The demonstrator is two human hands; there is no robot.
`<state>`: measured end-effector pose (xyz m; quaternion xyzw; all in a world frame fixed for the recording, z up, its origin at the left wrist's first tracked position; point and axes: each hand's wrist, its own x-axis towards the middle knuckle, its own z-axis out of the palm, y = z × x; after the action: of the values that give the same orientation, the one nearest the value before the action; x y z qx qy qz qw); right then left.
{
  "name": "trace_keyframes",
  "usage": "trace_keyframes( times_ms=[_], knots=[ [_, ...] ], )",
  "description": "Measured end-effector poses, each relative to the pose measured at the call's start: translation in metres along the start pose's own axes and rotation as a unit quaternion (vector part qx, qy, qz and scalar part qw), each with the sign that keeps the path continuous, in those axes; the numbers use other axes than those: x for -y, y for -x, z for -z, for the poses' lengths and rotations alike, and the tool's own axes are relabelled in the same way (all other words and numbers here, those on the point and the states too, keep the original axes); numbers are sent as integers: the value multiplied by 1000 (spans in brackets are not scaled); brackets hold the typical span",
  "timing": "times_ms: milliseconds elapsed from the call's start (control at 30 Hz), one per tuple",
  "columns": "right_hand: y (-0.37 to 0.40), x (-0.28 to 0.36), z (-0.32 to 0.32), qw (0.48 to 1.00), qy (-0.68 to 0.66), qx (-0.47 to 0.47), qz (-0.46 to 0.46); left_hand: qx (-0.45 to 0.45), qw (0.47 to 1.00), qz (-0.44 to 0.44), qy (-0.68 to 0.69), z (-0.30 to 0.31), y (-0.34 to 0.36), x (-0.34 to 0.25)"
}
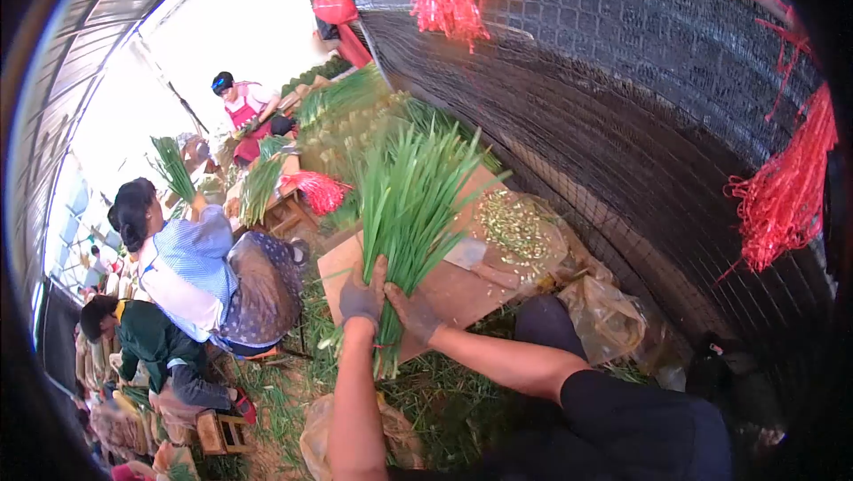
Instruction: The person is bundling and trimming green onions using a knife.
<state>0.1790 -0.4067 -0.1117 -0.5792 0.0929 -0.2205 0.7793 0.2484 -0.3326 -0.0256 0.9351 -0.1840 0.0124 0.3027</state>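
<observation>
A thick bundle of long green chives (413, 206) is held between my hands above a brown board (444, 290), leaves pointing away from me. My left hand (362, 296), in a grey glove, is wrapped around its left side near the lower stalks. Against the right side my right hand (411, 312), also gloved, closes on the same stalks. Below both hands a thin red tie (388, 346) circles the stalk ends. Some fingers are hidden by the bundle.
Small cut stalk pieces (515, 228) lie on the board's right part, by a flat pale object (466, 253). Clear plastic (606, 317) is at the right. A black mesh wall (622, 117) carries red strands (786, 192). A seated co-worker (191, 259) holds chives at left.
</observation>
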Motion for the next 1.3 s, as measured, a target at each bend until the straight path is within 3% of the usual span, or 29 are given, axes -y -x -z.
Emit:
trace_keyframes(
  times_ms=[33,100,133,167,200,267,333,400,433,467,500,533,567,600,667,733,767,833,867,933,1033,1133,1200,1233,1267,1300],
  knots=[
    [5,5,-3,1000,0,-3,-5,62,998,3,-5,9,0,-17],
    [12,12,-6,993,-8,-97,-66,105,994,-28,-31,16,0,-44],
    [14,11,-7,993,-5,-92,-81,98,993,-67,-19,5,-8,-39],
    [12,12,-8,964,-188,-79,-171,86,991,-105,-7,-9,-20,-29],
    [9,12,-10,893,-362,-67,-258,88,988,-123,18,-16,-29,-24],
    [14,5,19,788,-423,74,-441,90,990,-105,36,-23,-24,0],
    [40,-13,41,922,-219,-27,-318,23,987,-126,94,-23,-17,25],
    [66,-28,74,948,-124,-32,-291,2,988,-109,113,-21,-3,74],
    [73,-32,89,946,-122,-26,-298,-50,977,-62,198,-22,9,98],
    [77,-32,102,957,-84,12,-279,-103,954,-17,282,-20,21,116],
    [80,-36,108,964,-46,49,-259,-106,953,-11,282,-16,36,134],
    [78,-32,104,963,-43,52,-262,-88,981,-9,171,-11,50,149],
    [71,-20,96,980,111,94,-137,-68,996,-7,58,-8,61,157],
    [64,-6,86,956,261,132,-7,-67,996,-5,60,-11,72,160],
    [41,15,55,922,347,169,-27,49,976,-55,-204,-17,88,151],
    [18,-2,34,843,488,184,131,73,966,-52,-242,-27,95,131],
    [5,3,19,840,491,188,138,91,955,-47,-279,-30,97,121],
    [-14,10,-3,777,580,241,34,111,947,-28,-301,-31,91,102],
    [-23,6,-10,775,584,241,33,130,938,-9,-321,-33,90,100],
    [-38,-4,-20,701,648,297,18,121,935,-14,-334,-49,87,114],
    [-46,-9,-19,664,686,297,25,159,935,31,-316,-59,85,113],
    [-41,-6,-18,652,704,275,54,165,941,53,-291,-73,86,116],
    [-32,-37,-25,768,571,276,86,121,928,6,-353,-89,90,116],
    [-26,-65,-41,737,568,325,170,121,928,6,-353,-88,92,130],
    [-29,-76,-37,697,580,345,243,145,976,9,-165,-98,80,139],
    [-26,-66,-35,702,588,339,215,167,985,29,24,-114,75,145]
  ],
)
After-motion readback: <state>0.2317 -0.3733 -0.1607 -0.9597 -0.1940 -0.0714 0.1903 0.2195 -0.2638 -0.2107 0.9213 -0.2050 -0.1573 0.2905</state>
